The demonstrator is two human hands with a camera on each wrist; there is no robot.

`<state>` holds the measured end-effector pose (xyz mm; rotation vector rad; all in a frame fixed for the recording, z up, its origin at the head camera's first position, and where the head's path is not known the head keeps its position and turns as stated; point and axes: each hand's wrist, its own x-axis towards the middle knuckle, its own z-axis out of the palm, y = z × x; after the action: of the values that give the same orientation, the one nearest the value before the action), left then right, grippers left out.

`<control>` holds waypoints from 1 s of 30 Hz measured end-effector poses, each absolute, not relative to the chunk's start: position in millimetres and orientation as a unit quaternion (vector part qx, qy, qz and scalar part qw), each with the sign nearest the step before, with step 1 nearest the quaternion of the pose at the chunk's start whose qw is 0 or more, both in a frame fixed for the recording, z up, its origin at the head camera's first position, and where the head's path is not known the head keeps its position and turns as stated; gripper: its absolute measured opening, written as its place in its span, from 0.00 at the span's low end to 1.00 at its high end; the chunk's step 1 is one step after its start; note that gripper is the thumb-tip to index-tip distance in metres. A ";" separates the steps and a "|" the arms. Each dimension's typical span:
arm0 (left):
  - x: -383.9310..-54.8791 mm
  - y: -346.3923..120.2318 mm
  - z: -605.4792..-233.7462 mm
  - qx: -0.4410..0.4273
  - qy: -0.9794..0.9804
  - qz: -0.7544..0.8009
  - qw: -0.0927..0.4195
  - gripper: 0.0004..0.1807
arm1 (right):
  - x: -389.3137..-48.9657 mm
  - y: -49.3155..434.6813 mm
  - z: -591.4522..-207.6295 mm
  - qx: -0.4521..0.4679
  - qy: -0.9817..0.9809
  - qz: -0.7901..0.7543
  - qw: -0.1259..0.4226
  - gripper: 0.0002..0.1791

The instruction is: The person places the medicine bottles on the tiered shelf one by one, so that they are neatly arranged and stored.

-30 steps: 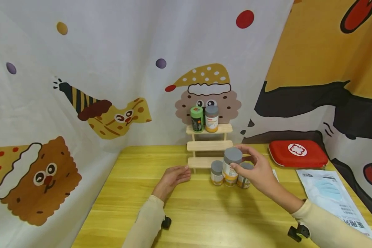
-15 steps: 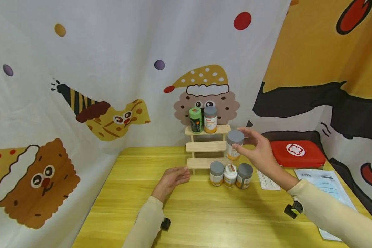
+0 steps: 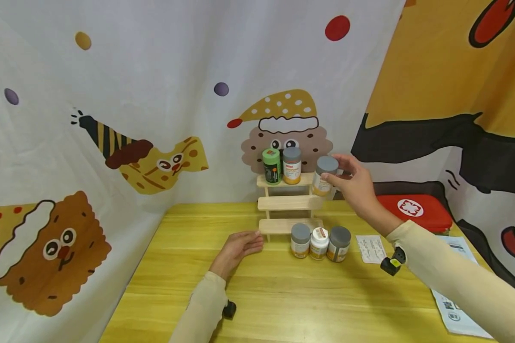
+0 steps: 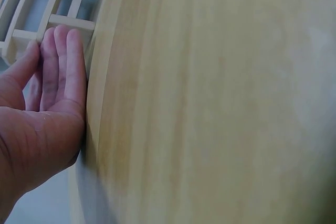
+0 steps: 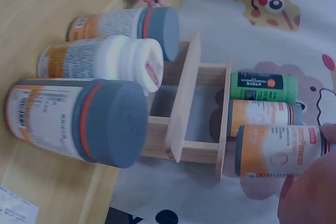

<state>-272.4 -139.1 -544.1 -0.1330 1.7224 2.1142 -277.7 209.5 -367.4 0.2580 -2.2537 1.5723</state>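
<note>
My right hand (image 3: 359, 186) grips a pill bottle (image 3: 321, 186) with a grey lid and a white and orange label, thumb in front and fingers round the far side. The bottle is at the right end of the top step of a three-step wooden rack (image 3: 283, 204). Beside it on that step stand a green bottle (image 3: 272, 167) and another grey-lidded bottle (image 3: 292, 169). In the left wrist view my left hand (image 4: 52, 93) has its fingers nearly straight, the tips touching the end of the rack's lowest step.
In front of the rack stand two grey-lidded bottles (image 3: 300, 243) (image 3: 338, 247) with a white-capped bottle (image 3: 319, 245) between them. A written paper slip (image 3: 371, 249), a red first-aid case (image 3: 429, 207) and a mask packet (image 3: 455, 305) lie to the right. A printed cloth (image 3: 189, 57) hangs behind.
My right hand has lifted the pill bottle from above the front bottles up and back to the top step. The white-capped bottle came into sight. My left hand stayed at the rack.
</note>
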 end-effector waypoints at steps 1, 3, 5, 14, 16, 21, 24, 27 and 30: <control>-272.4 -139.0 -544.1 -0.045 0.618 0.758 0.203 0.22 | -280.8 209.0 -366.7 0.092 -0.800 0.561 0.194 0.32; -272.6 -138.8 -544.1 -0.043 0.617 0.759 0.202 0.22 | -286.9 207.8 -365.4 0.093 -0.794 0.568 0.198 0.32; -272.7 -138.8 -544.4 -0.041 0.615 0.761 0.202 0.22 | -292.9 206.8 -364.5 0.094 -0.789 0.573 0.200 0.32; -275.9 -138.7 -544.6 -0.042 0.617 0.761 0.196 0.22 | -322.6 200.5 -363.8 0.100 -0.793 0.572 0.185 0.33; -276.0 -139.2 -544.4 -0.041 0.619 0.760 0.194 0.23 | -327.5 198.5 -363.6 0.098 -0.792 0.575 0.179 0.32; -274.4 -139.3 -544.8 -0.044 0.622 0.757 0.195 0.23 | -334.7 196.0 -363.1 0.087 -0.797 0.573 0.170 0.32; -273.7 -138.1 -544.9 -0.050 0.620 0.758 0.197 0.23 | -338.0 195.6 -363.2 0.080 -0.797 0.575 0.166 0.32; -273.3 -138.0 -545.4 -0.046 0.620 0.757 0.201 0.23 | -340.9 195.0 -364.7 0.077 -0.798 0.576 0.160 0.32; -272.4 -139.4 -546.2 -0.043 0.620 0.757 0.203 0.24 | -342.0 192.8 -367.1 0.077 -0.801 0.573 0.155 0.32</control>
<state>-272.4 -139.4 -546.2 -0.1191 1.7290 2.1131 -342.0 192.8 -367.1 0.2207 -2.2950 1.6431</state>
